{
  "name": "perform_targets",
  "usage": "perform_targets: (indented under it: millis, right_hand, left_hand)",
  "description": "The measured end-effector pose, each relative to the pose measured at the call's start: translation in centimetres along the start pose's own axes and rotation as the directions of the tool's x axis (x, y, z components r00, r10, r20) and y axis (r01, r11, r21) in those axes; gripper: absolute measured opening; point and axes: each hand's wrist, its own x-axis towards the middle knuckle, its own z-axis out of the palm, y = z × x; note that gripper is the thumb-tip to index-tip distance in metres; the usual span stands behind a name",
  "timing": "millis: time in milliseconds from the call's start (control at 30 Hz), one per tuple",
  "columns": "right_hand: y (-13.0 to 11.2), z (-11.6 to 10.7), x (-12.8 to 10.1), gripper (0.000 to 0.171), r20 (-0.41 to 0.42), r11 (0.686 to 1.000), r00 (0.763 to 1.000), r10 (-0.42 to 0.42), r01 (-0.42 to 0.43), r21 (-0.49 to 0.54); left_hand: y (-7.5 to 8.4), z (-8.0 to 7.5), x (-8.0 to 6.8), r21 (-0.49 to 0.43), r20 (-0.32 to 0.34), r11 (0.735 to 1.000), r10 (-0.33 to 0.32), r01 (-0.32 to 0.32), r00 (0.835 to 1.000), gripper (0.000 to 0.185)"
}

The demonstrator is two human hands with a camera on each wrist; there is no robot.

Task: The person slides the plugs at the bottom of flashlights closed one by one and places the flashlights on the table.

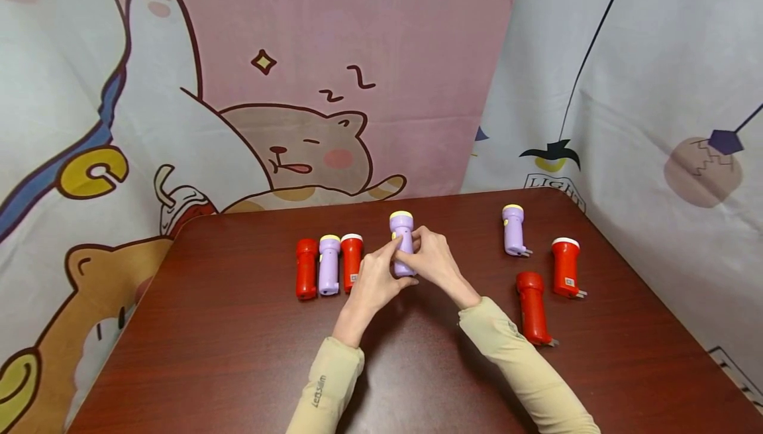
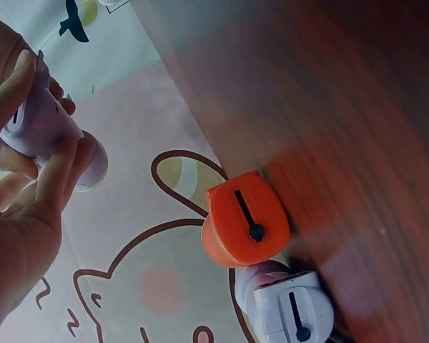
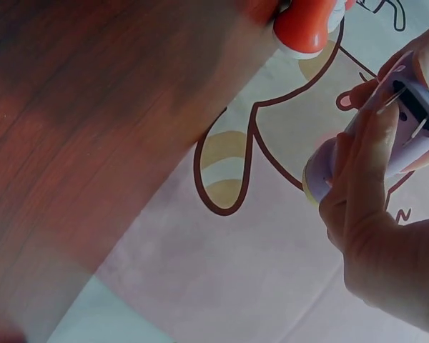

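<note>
Both hands hold a purple flashlight (image 1: 402, 223) with a pale yellow rim, upright over the middle of the table. My left hand (image 1: 374, 280) grips its left side, and my right hand (image 1: 437, 260) grips the body from the right. In the right wrist view two metal plug prongs (image 3: 418, 128) stand out from the flashlight's base, with a finger right beside them. Just left of the hands stand a red flashlight (image 1: 352, 258) with a white rim, a purple flashlight (image 1: 329, 268) and an all-red flashlight (image 1: 306, 271), side by side in a row.
On the right of the brown table (image 1: 226, 354) are a purple flashlight (image 1: 513, 232), a white-rimmed red flashlight (image 1: 565, 267) and an all-red flashlight (image 1: 532, 308), each with prongs out. A cartoon-print cloth (image 1: 417, 89) hangs behind the table's far edge.
</note>
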Motion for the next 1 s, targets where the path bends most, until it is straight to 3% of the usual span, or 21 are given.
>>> perform_targets:
  millis: [333, 767, 1000]
  right_hand:
    - [0.01, -0.03, 0.07, 0.038, -0.002, 0.999, 1.0, -0.018, 0.018, 0.035]
    - [0.21, -0.08, 0.2, 0.039, 0.008, 1.0, 1.0, 0.004, -0.004, 0.031]
    - [0.2, -0.25, 0.17, 0.038, 0.014, 0.999, 1.0, -0.009, 0.009, 0.033]
  left_hand:
    - [-0.13, -0.13, 0.15, -0.002, -0.033, 1.0, 0.015, -0.015, 0.999, 0.073]
    - [-0.24, -0.31, 0.11, -0.015, -0.009, 1.0, 0.025, -0.025, 1.0, 0.074]
    - [-0.06, -0.41, 0.14, -0.03, -0.001, 1.0, -0.002, 0.002, 1.0, 0.071]
